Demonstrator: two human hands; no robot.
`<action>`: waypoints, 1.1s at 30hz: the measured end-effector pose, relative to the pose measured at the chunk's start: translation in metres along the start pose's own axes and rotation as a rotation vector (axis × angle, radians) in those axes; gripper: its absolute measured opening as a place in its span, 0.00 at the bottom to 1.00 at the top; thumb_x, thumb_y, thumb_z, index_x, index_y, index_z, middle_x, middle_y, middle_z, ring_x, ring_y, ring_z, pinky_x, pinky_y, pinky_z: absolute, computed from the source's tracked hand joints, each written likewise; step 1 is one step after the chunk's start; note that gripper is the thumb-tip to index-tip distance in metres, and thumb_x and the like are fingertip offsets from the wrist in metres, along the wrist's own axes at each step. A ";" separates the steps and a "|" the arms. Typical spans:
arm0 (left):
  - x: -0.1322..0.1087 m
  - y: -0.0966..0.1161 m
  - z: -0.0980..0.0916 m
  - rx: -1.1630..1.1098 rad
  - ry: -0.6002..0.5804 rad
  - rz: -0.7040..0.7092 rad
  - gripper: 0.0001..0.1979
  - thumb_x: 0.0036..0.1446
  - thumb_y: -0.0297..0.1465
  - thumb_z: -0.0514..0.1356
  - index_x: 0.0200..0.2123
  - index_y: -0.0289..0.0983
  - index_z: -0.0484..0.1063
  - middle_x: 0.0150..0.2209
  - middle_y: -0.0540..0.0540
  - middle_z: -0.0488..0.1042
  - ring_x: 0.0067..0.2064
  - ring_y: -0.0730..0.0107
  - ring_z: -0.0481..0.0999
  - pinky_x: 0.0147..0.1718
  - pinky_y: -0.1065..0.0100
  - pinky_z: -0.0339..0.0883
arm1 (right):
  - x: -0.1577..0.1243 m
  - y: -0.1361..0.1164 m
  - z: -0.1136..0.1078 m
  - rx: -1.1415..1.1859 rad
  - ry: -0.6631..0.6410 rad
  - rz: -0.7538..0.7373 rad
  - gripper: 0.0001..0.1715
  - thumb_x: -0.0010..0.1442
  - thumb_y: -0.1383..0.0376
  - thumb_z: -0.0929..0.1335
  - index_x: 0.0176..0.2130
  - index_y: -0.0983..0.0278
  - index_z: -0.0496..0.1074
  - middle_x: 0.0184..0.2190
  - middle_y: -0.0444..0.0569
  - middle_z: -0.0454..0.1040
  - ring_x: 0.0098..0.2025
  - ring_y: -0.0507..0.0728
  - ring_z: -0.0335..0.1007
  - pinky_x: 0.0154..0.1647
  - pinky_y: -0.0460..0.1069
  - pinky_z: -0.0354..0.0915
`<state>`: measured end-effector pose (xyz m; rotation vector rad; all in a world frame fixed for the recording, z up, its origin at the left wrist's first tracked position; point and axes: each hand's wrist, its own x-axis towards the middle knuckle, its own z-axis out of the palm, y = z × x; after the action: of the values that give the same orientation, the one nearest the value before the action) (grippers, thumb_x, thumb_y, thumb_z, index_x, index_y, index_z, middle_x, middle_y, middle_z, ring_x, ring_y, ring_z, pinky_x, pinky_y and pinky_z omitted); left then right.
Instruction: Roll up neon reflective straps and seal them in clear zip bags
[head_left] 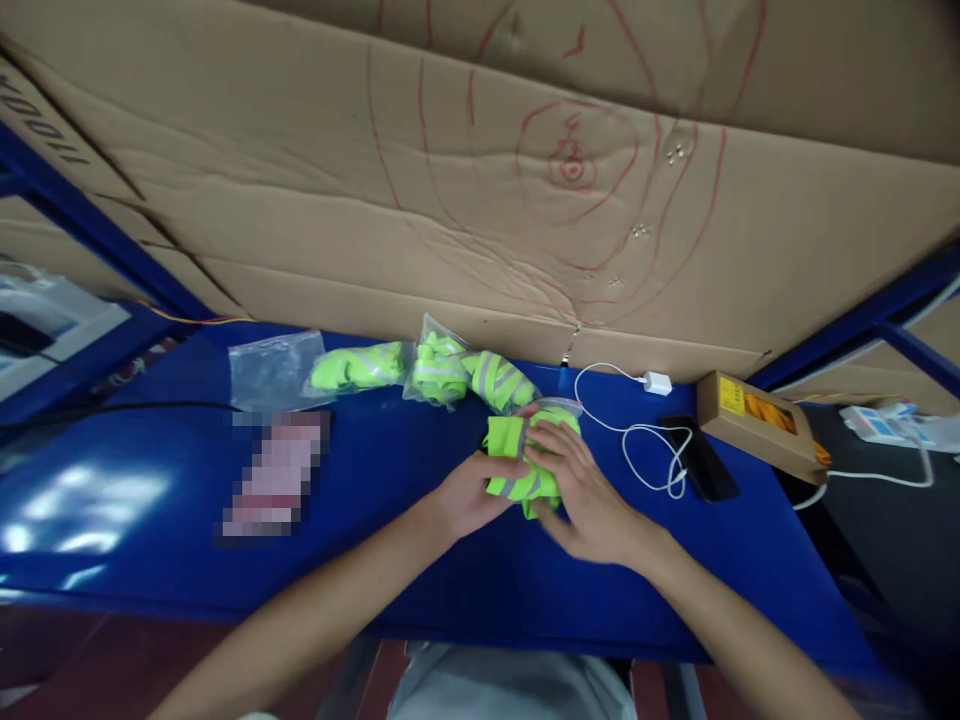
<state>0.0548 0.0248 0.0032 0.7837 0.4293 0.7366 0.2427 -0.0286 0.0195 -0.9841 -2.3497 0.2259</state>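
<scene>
A folded neon-yellow reflective vest [508,440] with grey stripes is between my two hands above the blue table. My left hand [476,490] grips it from the left, the thumb across its front and the other fingers mostly hidden behind. From the right, my right hand [577,490] is closed over it with its fingers curled across the top. Just behind, several similar rolled vests lie in clear plastic bags, among them one bagged vest [360,367] at the left and another [437,370] in the middle. A flat clear plastic bag [274,370] lies at the far left of this row.
A pixelated pinkish rectangle [277,470] lies on the blue table [390,470] at left. To the right are a white charging cable [634,430] with its plug [658,383], a black phone [705,465] and an open cardboard box [765,425]. A cardboard wall [300,230] stands behind.
</scene>
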 end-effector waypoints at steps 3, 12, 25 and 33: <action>0.001 -0.001 -0.001 -0.084 0.046 -0.052 0.35 0.40 0.24 0.70 0.56 0.43 0.75 0.53 0.43 0.79 0.54 0.52 0.79 0.50 0.58 0.73 | -0.010 -0.002 0.003 0.358 0.014 0.166 0.38 0.67 0.63 0.67 0.71 0.58 0.53 0.73 0.59 0.54 0.77 0.67 0.43 0.75 0.71 0.43; -0.016 0.004 0.010 0.424 -0.193 0.303 0.33 0.46 0.28 0.72 0.57 0.47 0.72 0.66 0.40 0.67 0.69 0.41 0.63 0.67 0.42 0.54 | -0.021 -0.003 0.029 1.477 0.244 0.717 0.53 0.48 0.49 0.81 0.67 0.51 0.63 0.67 0.56 0.67 0.65 0.69 0.69 0.62 0.65 0.69; -0.016 0.007 0.011 0.889 -0.286 0.470 0.42 0.51 0.34 0.70 0.69 0.46 0.63 0.75 0.41 0.49 0.77 0.44 0.44 0.72 0.44 0.41 | -0.028 -0.010 0.026 1.342 0.295 0.871 0.30 0.41 0.61 0.84 0.44 0.61 0.80 0.40 0.51 0.85 0.42 0.64 0.82 0.43 0.56 0.78; -0.032 0.086 -0.033 0.900 0.027 0.431 0.40 0.66 0.49 0.58 0.74 0.47 0.46 0.71 0.35 0.60 0.70 0.51 0.63 0.64 0.52 0.62 | -0.031 0.006 -0.003 1.232 0.495 0.876 0.28 0.44 0.60 0.83 0.45 0.61 0.80 0.45 0.54 0.84 0.46 0.67 0.82 0.50 0.60 0.78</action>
<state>-0.0239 0.0584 0.0498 1.7499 0.6349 0.9575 0.2650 -0.0463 0.0061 -1.0891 -0.8462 1.3569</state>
